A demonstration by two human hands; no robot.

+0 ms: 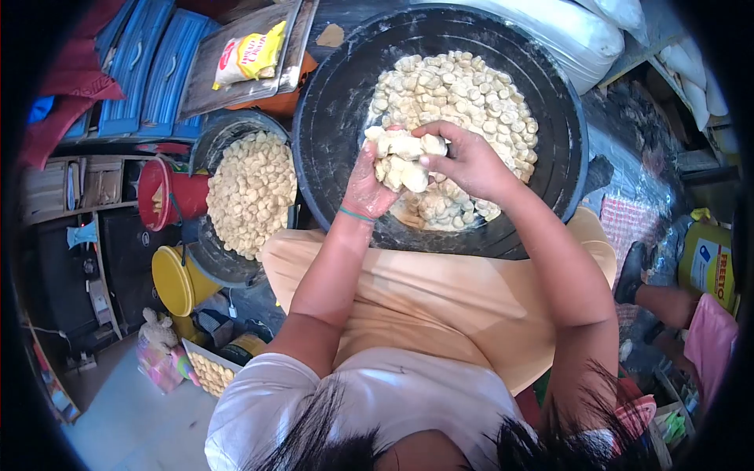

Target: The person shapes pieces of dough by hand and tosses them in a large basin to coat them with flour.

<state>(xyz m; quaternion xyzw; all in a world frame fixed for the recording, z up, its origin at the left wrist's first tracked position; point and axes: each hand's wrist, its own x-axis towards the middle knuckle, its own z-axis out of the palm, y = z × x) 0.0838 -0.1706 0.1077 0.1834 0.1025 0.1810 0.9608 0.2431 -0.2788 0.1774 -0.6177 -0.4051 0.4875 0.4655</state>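
- Lower left of the frame: a tray (188, 350) with rows of small pale pieces (211, 371) on it. Those look neatly laid out, so I'd call that bit done.
- Left of centre: the smaller basin (199, 149) is heaped with loose pieces (251, 192), pretty much all separate. Finished or waiting? Honestly can't tell.
- Upper middle: the big black basin (334, 110). Lots of round pieces (455, 88) lie loose in its upper part, so my guess is the job's well underway. A stickier-looking mass (440, 208) sits lower down in it, so I'd say there's plenty left.
- Near the middle, over that basin: the left hand (371, 187) is cupped around the doughy clump (403, 161), holding it up. Looks like several bits stuck together, not parted yet.
- Just to its right: the right hand (465, 161) has thumb and fingertips pinched on the clump's right end, so both hands are on it.
- Writing, upper left: a yellow packet (250, 53) has red lettering, too blurry for me to swear to.
- Writing, far right: a yellow-green container (708, 263) reads "FREETO" in red, running sideways. Might be cut off.
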